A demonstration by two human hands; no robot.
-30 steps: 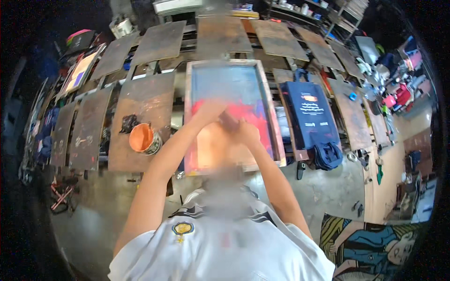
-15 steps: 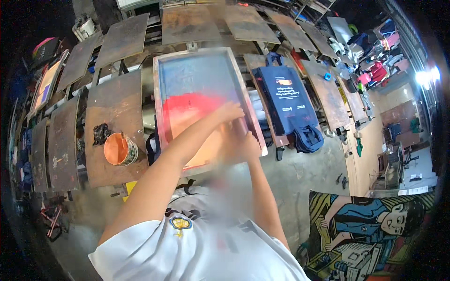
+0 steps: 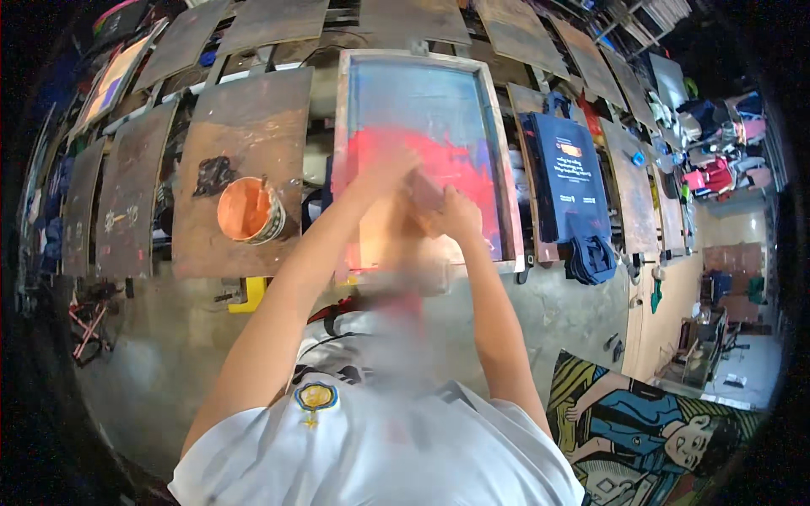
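Note:
A wooden-framed printing screen lies in front of me, its mesh blue at the far end and coated with red and orange ink nearer to me. Over the inked mesh, my right hand is closed around a squeegee, a brownish flat bar held at a slant. My left hand is at the squeegee's far end, fingers closed on it though partly smeared by a blurred patch. What lies beneath the screen is hidden.
To the left, a bucket of orange ink and a crumpled black bag sit on a brown board. At right, a navy tote bag lies on another board. Several more boards stand in rows. A painted panel is at lower right.
The view has shifted, so the screen sits farther right and higher. My hands and the squeegee have moved left across the mesh, from its right side toward the middle.

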